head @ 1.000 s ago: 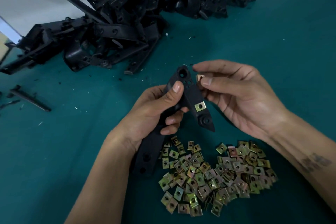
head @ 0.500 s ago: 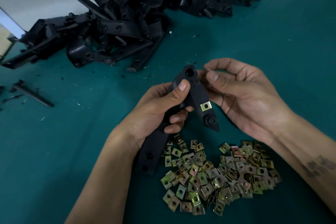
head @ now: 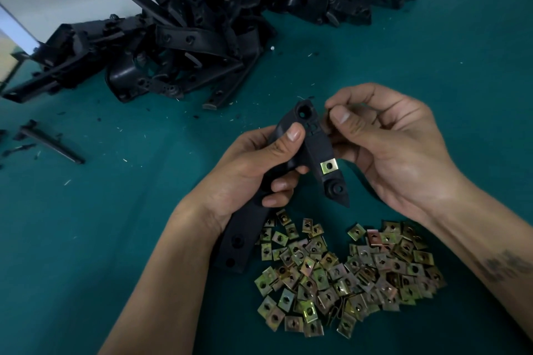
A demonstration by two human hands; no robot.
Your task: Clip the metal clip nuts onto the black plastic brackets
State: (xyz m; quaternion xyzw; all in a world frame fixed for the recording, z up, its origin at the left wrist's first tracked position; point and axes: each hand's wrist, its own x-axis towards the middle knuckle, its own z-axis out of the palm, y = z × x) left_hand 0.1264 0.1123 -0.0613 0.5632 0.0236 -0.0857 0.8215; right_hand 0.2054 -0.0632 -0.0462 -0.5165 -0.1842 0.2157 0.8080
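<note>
Loose clip nuts [head: 346, 277]: heaped on bench [head: 432, 66], just below both hands. L hand [head: 253, 173] grips black bracket [head: 311, 150] w/ thumb on top; one fitted nut [head: 329, 166] sits on bracket's lower arm. R hand [head: 392, 147] pinches at bracket's upper end; pinched item hidden. Bracket pile [head: 187, 34]: beyond L hand, at wall.

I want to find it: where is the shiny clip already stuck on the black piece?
The clip nut sits near the bracket's lower tip, mid-frame, between both hands, above the loose pile.
</note>
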